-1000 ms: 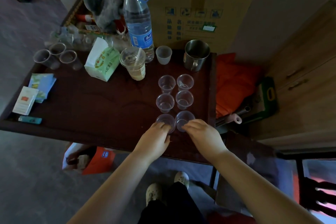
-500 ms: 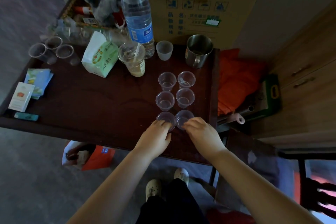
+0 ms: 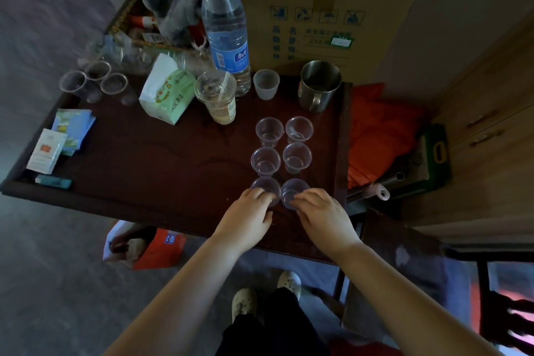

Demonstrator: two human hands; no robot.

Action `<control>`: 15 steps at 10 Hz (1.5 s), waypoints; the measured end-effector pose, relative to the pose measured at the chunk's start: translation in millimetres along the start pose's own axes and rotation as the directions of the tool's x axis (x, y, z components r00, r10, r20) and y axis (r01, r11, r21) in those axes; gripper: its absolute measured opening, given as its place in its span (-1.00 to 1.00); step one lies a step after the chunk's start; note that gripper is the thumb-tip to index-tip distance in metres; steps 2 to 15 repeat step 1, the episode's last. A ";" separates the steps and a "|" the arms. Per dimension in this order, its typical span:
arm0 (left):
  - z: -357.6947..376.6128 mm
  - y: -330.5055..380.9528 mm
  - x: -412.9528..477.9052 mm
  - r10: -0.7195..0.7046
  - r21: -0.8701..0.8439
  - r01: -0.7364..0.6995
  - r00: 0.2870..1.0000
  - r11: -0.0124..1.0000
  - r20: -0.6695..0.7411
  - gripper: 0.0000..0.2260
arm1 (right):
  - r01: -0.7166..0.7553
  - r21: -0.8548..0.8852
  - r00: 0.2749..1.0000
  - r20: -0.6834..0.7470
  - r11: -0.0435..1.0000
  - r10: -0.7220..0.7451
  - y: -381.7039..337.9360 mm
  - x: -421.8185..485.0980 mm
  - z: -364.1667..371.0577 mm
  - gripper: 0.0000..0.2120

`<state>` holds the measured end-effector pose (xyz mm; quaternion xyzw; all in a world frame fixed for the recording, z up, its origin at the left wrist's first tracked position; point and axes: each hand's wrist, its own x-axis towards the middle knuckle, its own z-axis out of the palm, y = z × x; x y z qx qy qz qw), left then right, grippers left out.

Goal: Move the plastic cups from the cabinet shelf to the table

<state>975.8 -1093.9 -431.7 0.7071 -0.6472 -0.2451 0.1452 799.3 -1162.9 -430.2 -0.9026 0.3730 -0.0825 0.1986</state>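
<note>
Several clear plastic cups stand upright in two columns on the dark wooden table (image 3: 161, 170), near its right edge. The far pair (image 3: 269, 130) (image 3: 299, 128) and the middle pair (image 3: 265, 160) (image 3: 297, 156) stand free. My left hand (image 3: 245, 218) grips the near left cup (image 3: 264, 185) with its fingertips around the near side. My right hand (image 3: 323, 215) holds the near right cup (image 3: 292, 191) the same way. Both near cups rest on the table.
A big water bottle (image 3: 226, 29), a lidded drink cup (image 3: 217, 97), a white cup (image 3: 265, 84), a steel mug (image 3: 319, 85) and a tissue pack (image 3: 169, 92) stand at the back. More clear cups (image 3: 92, 81) lie at the far left. A cardboard box (image 3: 320, 26) and wooden cabinet (image 3: 488, 130) are behind and right.
Both hands stay on the two near cups. The view has shifted slightly; nothing on the table has visibly moved.
</note>
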 end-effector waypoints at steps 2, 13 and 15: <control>-8.8 5.3 -3.4 0.008 0.002 -0.008 1.000 1.000 -0.030 -0.70 | -0.013 0.036 1.000 -0.021 0.999 0.014 -2.5 -2.0 -7.0 -0.78; -8.8 5.3 -3.4 0.008 0.002 -0.008 1.000 1.000 -0.030 -0.70 | -0.013 0.036 1.000 -0.021 0.999 0.014 -2.5 -2.0 -7.0 -0.78; -8.8 5.3 -3.4 0.008 0.002 -0.008 1.000 1.000 -0.030 -0.70 | -0.013 0.036 1.000 -0.021 0.999 0.014 -2.5 -2.0 -7.0 -0.78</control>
